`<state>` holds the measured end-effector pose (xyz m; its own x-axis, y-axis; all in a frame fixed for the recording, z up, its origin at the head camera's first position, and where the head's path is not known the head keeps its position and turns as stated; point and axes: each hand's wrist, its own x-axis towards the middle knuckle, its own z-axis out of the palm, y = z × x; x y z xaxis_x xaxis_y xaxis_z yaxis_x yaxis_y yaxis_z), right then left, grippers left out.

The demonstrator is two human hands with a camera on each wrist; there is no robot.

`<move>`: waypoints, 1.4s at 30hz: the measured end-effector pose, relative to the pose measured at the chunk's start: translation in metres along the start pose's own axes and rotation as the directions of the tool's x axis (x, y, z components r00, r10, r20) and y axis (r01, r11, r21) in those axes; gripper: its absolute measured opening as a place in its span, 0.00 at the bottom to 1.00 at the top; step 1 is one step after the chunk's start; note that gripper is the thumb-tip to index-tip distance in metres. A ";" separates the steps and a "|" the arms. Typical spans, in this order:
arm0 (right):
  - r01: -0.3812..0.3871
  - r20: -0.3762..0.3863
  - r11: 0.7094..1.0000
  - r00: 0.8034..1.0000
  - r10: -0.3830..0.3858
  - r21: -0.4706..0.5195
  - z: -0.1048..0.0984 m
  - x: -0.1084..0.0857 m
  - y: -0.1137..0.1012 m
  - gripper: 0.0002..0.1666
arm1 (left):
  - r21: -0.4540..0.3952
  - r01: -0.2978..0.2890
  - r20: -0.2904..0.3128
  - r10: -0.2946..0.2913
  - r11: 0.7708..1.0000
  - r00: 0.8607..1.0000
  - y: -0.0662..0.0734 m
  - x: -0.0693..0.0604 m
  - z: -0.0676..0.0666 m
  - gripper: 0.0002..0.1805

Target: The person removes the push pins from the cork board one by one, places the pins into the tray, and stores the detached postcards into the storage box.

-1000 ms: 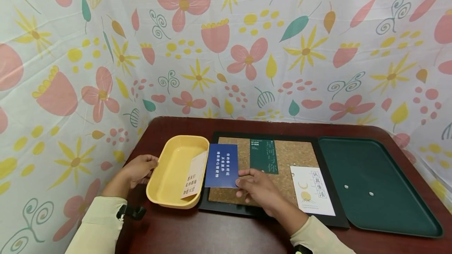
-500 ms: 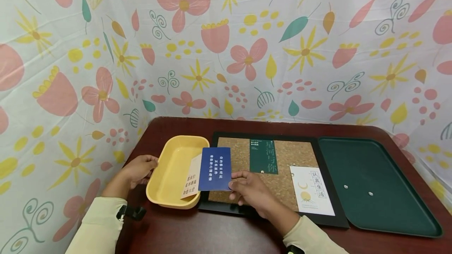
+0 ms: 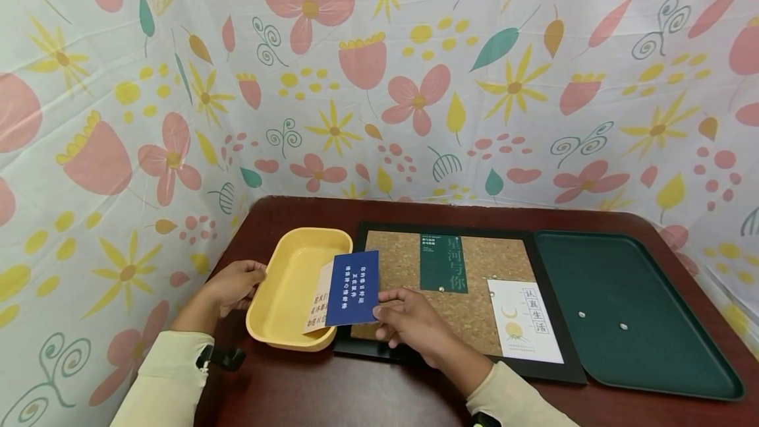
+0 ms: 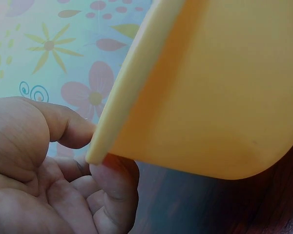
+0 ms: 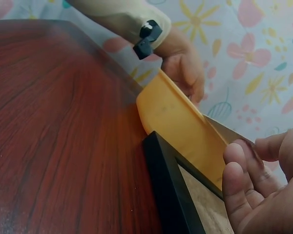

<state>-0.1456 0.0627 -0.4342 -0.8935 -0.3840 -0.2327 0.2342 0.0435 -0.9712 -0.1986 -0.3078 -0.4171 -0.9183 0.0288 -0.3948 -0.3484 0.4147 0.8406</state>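
Observation:
My left hand (image 3: 237,287) pinches the left rim of the yellow bin (image 3: 284,288); in the left wrist view the thumb and a curled finger of that hand (image 4: 68,170) meet at the rim (image 4: 122,92). A blue card (image 3: 354,287) with white writing is pinched at its right edge by my right hand (image 3: 412,325), tilted over the bin's right rim. Beneath it, a cream card (image 3: 315,305) leans inside the bin, partly covered. In the right wrist view, fingers of my right hand (image 5: 263,180) are beside the bin's wall (image 5: 180,126).
Right of the bin lies a black-framed cork board (image 3: 391,242) bearing a green card (image 3: 441,265) and a white card (image 3: 522,321), each with a pin near it. Farther right, a dark green tray (image 3: 640,282) holds two small pins. A patterned curtain (image 3: 379,84) stands behind the table (image 3: 356,394).
The right hand has moved left, bringing the blue card from above the cork board to over the bin's right side, more tilted. The left hand has stayed on the rim.

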 end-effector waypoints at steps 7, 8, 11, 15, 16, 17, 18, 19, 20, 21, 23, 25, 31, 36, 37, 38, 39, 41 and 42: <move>0.018 0.020 1.000 1.000 -0.018 0.012 0.003 0.002 0.000 0.26 | 0.000 0.002 -0.004 -0.002 1.000 1.000 0.001 0.000 0.001 0.17; 0.022 0.023 1.000 0.999 -0.022 0.013 0.003 0.002 0.000 0.26 | 0.002 0.002 -0.004 -0.002 1.000 1.000 0.001 0.000 0.001 0.17; 0.034 0.032 0.999 0.999 -0.035 0.021 0.004 0.002 0.000 0.27 | 0.006 0.001 -0.003 -0.001 1.000 1.000 0.001 0.000 0.001 0.17; 0.056 0.053 0.997 0.997 -0.058 0.046 0.006 0.002 0.000 0.27 | 0.005 0.000 -0.004 0.000 1.000 1.000 0.001 0.000 0.001 0.17; 0.060 0.059 0.997 0.996 -0.063 0.054 0.007 0.002 0.000 0.27 | 0.005 0.001 -0.004 -0.001 1.000 1.000 0.001 0.000 0.001 0.17; 0.065 0.065 0.996 0.996 -0.069 0.060 0.007 0.001 0.000 0.28 | 0.004 0.001 -0.004 -0.001 1.000 1.000 0.001 0.000 0.001 0.17; 0.069 0.070 0.996 0.995 -0.074 0.063 0.008 0.001 0.000 0.28 | 0.003 0.001 -0.004 -0.001 1.000 1.000 0.001 0.000 0.001 0.17; 0.072 0.074 0.995 0.994 -0.077 0.066 0.008 0.001 -0.001 0.28 | 0.003 0.001 -0.005 -0.001 1.000 1.000 0.001 0.000 0.002 0.17; 0.075 0.077 0.995 0.994 -0.080 0.067 0.008 0.001 -0.001 0.29 | 0.002 0.001 -0.005 -0.001 1.000 1.000 0.001 0.000 0.002 0.17; 0.077 0.079 0.995 0.994 -0.082 0.065 0.008 0.001 -0.001 0.29 | 0.000 0.000 -0.006 0.000 1.000 1.000 0.001 0.000 0.002 0.17; 0.078 0.078 0.995 0.994 -0.083 0.059 0.008 0.000 -0.001 0.29 | -0.001 0.001 -0.008 -0.001 1.000 1.000 0.001 0.000 0.002 0.17; 0.080 0.076 0.995 0.994 -0.083 0.052 0.008 0.000 -0.001 0.28 | 0.004 -0.001 -0.014 0.001 1.000 1.000 0.000 0.000 0.002 0.17; 0.086 0.076 0.996 0.993 -0.089 0.038 0.004 -0.001 0.004 0.28 | 0.018 -0.001 -0.035 0.002 1.000 0.999 -0.001 0.001 0.003 0.17; 0.080 0.076 0.996 0.994 -0.082 0.034 0.001 -0.002 0.005 0.29 | 0.020 0.003 -0.038 -0.002 1.000 0.999 0.000 0.000 0.003 0.17; 0.076 0.075 0.997 0.994 -0.078 0.033 0.000 -0.002 0.005 0.29 | 0.020 0.003 -0.037 -0.002 1.000 0.999 0.000 0.000 0.003 0.17; 0.074 0.075 0.997 0.994 -0.076 0.033 0.000 -0.002 0.005 0.29 | 0.020 0.003 -0.037 -0.002 1.000 0.999 0.000 0.000 0.003 0.17; 0.073 0.076 0.997 0.994 -0.075 0.033 0.000 -0.003 0.005 0.29 | 0.020 0.004 -0.037 -0.003 1.000 0.999 0.000 0.000 0.003 0.17; 0.068 0.078 0.997 0.994 -0.070 0.032 -0.001 -0.003 0.004 0.30 | 0.023 0.001 -0.036 -0.001 1.000 0.999 0.000 0.000 0.003 0.17; 0.065 0.079 0.997 0.995 -0.067 0.031 -0.001 -0.003 0.004 0.30 | 0.027 0.001 -0.037 0.000 1.000 0.999 0.000 0.000 0.003 0.17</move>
<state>-0.1421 0.0651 -0.4374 -0.8742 -0.4575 -0.1624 0.1879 -0.0104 -0.9821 -0.1975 -0.3053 -0.4183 -0.9247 -0.0047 -0.3806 -0.3439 0.4389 0.8301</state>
